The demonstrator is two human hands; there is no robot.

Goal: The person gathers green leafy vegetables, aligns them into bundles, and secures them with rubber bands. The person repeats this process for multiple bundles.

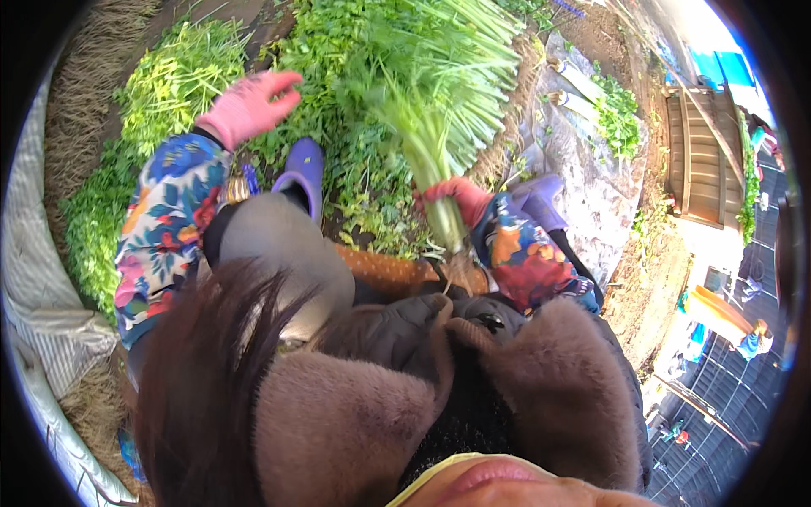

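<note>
My right hand (pixel 459 196), in a pink glove, grips a bunch of leafy celery (pixel 434 149) around its lower stalks. The bunch is blurred; its root end points towards my lap and its leaves point away. My left hand (pixel 256 108), also gloved in pink, is raised with thumb and fingers apart and nothing visible in it. It hovers near a heap of yellowish-green leafy stems (pixel 180 82). Between and beyond my hands lies a large pile of celery (pixel 475 82), its pale stalks turned to the right. Loose leaves (pixel 374 209) litter the ground before me.
My purple clogs (pixel 304 171) stand on either side of the loose leaves. To the right, banded celery bunches (pixel 580 108) lie on a plastic sheet (pixel 589 203). A brown slatted crate (pixel 703 155) is farther right. More greens (pixel 95 215) and pale sheeting (pixel 31 241) lie at left.
</note>
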